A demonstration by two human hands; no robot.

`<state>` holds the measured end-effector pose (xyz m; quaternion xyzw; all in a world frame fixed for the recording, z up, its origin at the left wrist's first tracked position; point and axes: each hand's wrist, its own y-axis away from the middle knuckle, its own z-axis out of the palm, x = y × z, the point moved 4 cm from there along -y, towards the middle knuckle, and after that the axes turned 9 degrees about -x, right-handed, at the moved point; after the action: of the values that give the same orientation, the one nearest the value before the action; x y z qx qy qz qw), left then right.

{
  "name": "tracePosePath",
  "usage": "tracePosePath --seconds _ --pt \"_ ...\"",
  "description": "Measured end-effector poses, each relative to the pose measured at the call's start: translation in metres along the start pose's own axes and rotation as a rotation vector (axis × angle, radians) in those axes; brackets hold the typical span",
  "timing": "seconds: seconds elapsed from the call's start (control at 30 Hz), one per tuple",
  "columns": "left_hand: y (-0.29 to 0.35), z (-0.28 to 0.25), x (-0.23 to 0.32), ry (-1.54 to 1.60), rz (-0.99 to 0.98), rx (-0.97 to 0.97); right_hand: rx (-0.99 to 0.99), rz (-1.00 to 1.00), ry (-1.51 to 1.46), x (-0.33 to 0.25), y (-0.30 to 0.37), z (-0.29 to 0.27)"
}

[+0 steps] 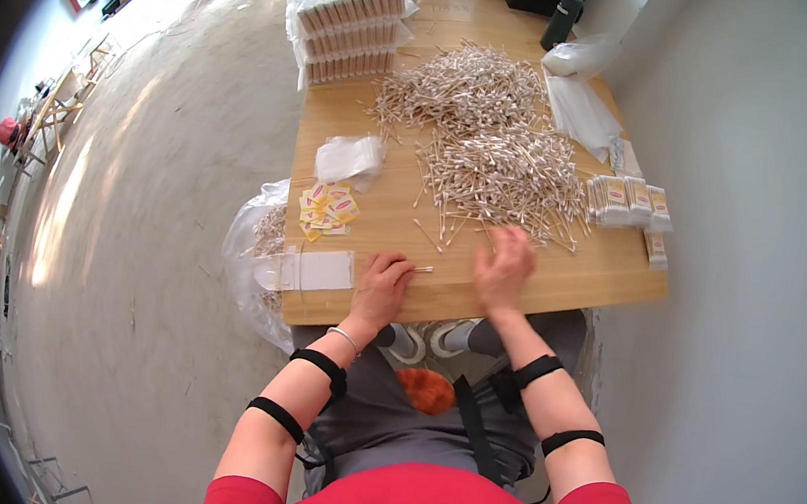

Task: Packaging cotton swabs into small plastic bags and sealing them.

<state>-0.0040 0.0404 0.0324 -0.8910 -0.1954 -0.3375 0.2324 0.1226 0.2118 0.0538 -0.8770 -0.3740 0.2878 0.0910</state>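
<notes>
Many loose cotton swabs (509, 169) lie heaped on the wooden table, with a few strays at the heap's near edge. My left hand (382, 285) rests near the table's front edge, fingers closed round cotton swabs; their white tips (424, 269) stick out toward the right. Over the near edge of the heap is my right hand (504, 269), a little blurred, its thumb apart from its bent fingers. I see nothing plainly held in it. Left of my left hand lies a white card or flat sleeve (326, 271). Behind that are small yellow-and-white cards (327, 209).
Clear bags (350, 158) lie flat at the left. Stacked packs of swabs (351, 26) stand far left; small filled packs (628, 201) sit at the right edge. A dark bottle (562, 22) and plastic bags (579, 112) are far right. A bag of swabs (267, 235) is beside the table.
</notes>
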Motion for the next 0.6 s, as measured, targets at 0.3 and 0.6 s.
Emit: tracePosePath --seconds 0.3,0.6 --pt "-0.005 -0.004 0.014 -0.169 0.073 0.025 -0.085 0.031 0.014 0.006 -0.008 0.037" --pt "-0.003 -0.005 0.012 -0.201 0.070 0.027 -0.284 -0.340 -0.241 -0.070 -0.012 0.065"
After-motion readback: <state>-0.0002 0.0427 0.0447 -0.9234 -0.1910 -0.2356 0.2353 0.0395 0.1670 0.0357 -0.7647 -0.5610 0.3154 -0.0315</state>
